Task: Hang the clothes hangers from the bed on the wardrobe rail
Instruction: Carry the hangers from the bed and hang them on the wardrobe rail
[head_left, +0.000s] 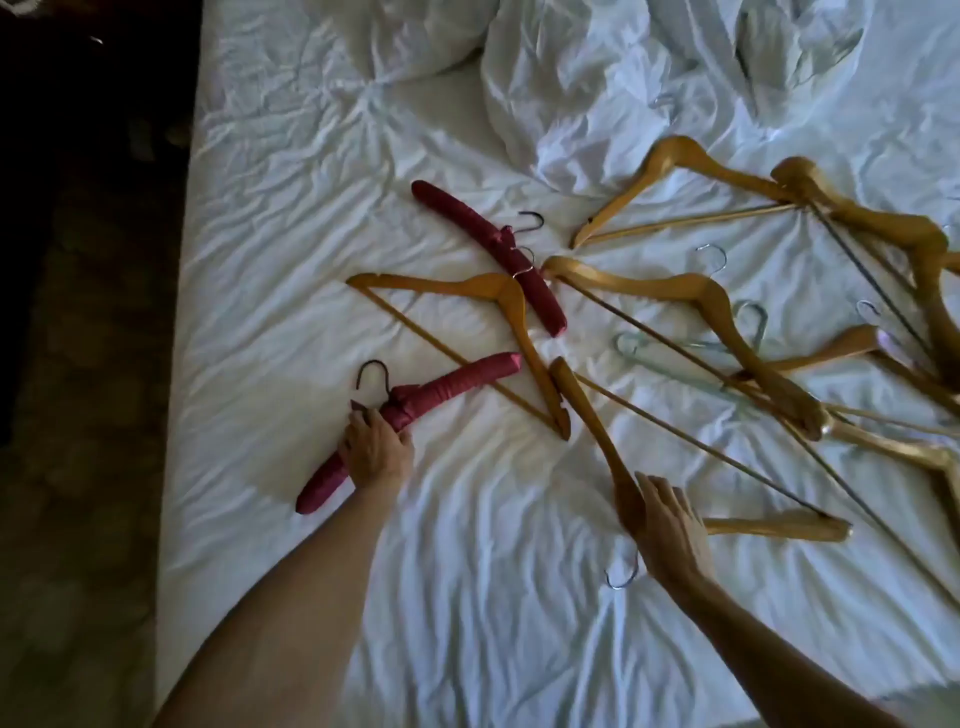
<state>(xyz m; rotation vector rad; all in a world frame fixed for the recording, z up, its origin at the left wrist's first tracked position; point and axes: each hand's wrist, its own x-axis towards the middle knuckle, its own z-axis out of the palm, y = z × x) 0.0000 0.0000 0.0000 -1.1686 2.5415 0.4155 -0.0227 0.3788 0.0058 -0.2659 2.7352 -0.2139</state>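
Gripping padded red hanger (415, 400), wooden hanger (597, 421), on bed (311, 208)

White bed (311, 545), sheet wrinkled, duvet (597, 78) bunched at the top. Left hand (375, 449) grips the near red hanger (447, 387) just below its dark hook, hanger lying on the sheet. Right hand (667, 525) holds the neck of a wooden hanger (587, 415), whose metal hook (622, 574) pokes out beside the wrist. Second red hanger (488, 249) lies further up, touching another wooden hanger (498, 322). More wooden ones piled overlapping at right (727, 312), a pale wire hanger (691, 348) under them (count unclear). Dark floor (78, 364) to the left of the bed.
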